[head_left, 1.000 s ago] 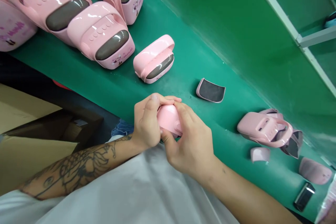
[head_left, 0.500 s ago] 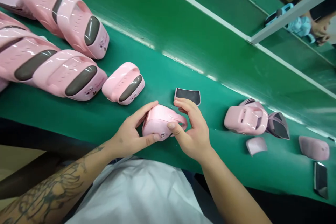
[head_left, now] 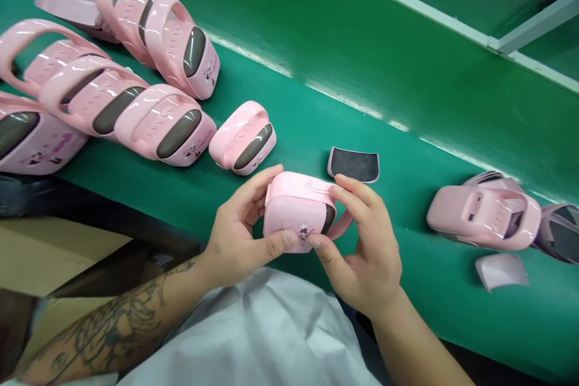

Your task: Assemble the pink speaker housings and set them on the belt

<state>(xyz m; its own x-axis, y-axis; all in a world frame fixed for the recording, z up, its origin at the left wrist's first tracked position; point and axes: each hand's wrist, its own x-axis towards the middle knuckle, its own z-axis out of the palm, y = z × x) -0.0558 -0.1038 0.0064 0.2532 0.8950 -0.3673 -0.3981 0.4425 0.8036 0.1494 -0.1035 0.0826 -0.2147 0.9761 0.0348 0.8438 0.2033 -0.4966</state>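
Between my two hands is a pink plastic housing [head_left: 289,211] with a loop handle, a dark window and a small cartoon print on its face. My left hand [head_left: 251,235] grips its left side, thumb on the printed face and fingers behind. On the right side, my right hand [head_left: 366,235] holds it with the thumb at the lower front and fingertips on the top edge. The handle points right, partly hidden by my right hand. Just behind lies a curved panel [head_left: 355,164] with a dark inner face. A similar housing [head_left: 244,137] stands to the left.
Several finished-looking pink housings [head_left: 167,123] stand in rows at the left. On the right lie another pink housing [head_left: 482,217], dark-lined parts [head_left: 563,232] and a small curved pink piece [head_left: 502,271]. A metal rail [head_left: 407,3] runs behind the green bench [head_left: 289,96].
The housing in my hands has turned, so its printed face and dark window show more. My view has shifted left, and things on the bench appear farther right.
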